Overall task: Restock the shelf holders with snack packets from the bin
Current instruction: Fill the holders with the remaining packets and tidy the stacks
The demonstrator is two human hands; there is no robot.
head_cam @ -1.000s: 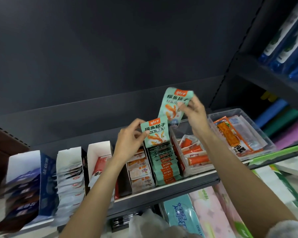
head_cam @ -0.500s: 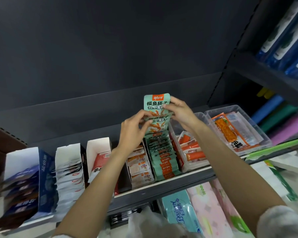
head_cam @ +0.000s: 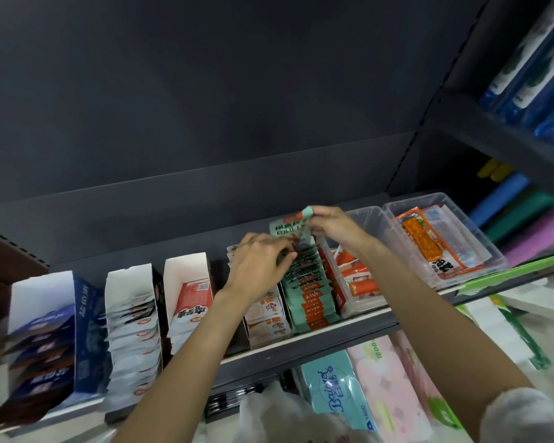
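Two bare hands meet over a crowded shop shelf [head_cam: 339, 342], seen from a head-worn camera looking down. The right hand [head_cam: 331, 227] holds a green snack packet [head_cam: 288, 228] in a pinching grip at its top edge, fingers and thumb curled round the folded orange-and-green corner, with the packet standing upright at the back of a row of matching green packets [head_cam: 309, 294]. The left hand [head_cam: 258, 262] reaches in from the other side, its fingers curled, fingertips touching the packets at the rear of that row just below the held one; motion blur makes it impossible to tell whether its grip closes on a packet or merely presses against them. The green row sits in a narrow holder between a holder of white-and-orange packets [head_cam: 267, 316] on its left and a clear plastic bin [head_cam: 370, 219] of orange packets on its right. A second clear bin [head_cam: 441, 201] farther right holds larger orange packs lying flat. To the left along the shelf stand open cardboard holders: one with red-and-white packets [head_cam: 192, 302], one with white packets [head_cam: 133, 334], and a blue box [head_cam: 87, 330] of dark packets. Below the shelf lie packs of tissues [head_cam: 333, 388] in blue and pink wrapping. A fluffy white sleeve [head_cam: 525, 417] shows at the lower right corner.
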